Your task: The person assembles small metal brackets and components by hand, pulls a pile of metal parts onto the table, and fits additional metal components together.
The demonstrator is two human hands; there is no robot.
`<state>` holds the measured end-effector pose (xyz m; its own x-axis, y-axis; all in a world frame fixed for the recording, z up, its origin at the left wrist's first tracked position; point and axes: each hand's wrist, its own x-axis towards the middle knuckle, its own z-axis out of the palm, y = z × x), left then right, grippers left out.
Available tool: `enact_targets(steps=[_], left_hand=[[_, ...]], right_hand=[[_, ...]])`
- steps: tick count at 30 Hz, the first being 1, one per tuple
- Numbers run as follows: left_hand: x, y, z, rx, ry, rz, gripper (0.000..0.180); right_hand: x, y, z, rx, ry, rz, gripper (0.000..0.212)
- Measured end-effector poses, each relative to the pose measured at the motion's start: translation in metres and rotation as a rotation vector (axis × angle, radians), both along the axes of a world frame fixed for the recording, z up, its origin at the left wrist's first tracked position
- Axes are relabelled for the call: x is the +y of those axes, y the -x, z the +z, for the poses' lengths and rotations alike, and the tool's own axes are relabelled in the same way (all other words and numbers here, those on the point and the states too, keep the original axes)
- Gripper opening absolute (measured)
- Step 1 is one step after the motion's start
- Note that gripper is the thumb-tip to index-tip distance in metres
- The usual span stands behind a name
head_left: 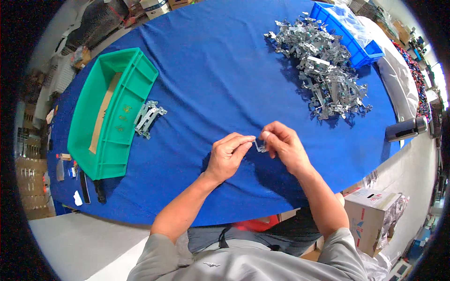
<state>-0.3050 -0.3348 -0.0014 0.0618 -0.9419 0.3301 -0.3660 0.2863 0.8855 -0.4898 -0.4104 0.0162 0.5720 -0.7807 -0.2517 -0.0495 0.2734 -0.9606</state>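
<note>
A small metal bracket (260, 146) is pinched at the centre of the frame between the closed fingertips of the left hand (228, 157) and the right hand (284, 146), above the blue table (215, 79). A heap of metal brackets (318, 70) is seen at upper right, a green bin (115, 110) at left.

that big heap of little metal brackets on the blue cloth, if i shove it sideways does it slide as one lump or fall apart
The heap of metal brackets looks loose and interlocked, so it would probably drag partly as a clump and shed pieces at its edges. The brackets look stiff, thin and light. The blue cloth may bunch or grip rather than let them slide.
</note>
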Motion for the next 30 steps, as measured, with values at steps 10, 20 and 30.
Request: enact_targets(steps=[10,20,30], left_hand=[[-0.001,-0.005,-0.004,0.537,-0.322,0.109,0.023],[0.0,-0.002,-0.005,0.444,-0.315,0.121,0.023],[0.001,0.0,-0.004,0.374,-0.265,0.133,0.022]], right_hand=[[0.008,0.0,0.007,0.101,0.124,0.002,0.019],[0.015,-0.006,0.011,0.105,0.176,0.038,0.02],[0.015,-0.004,0.013,0.137,0.205,0.043,0.018]])
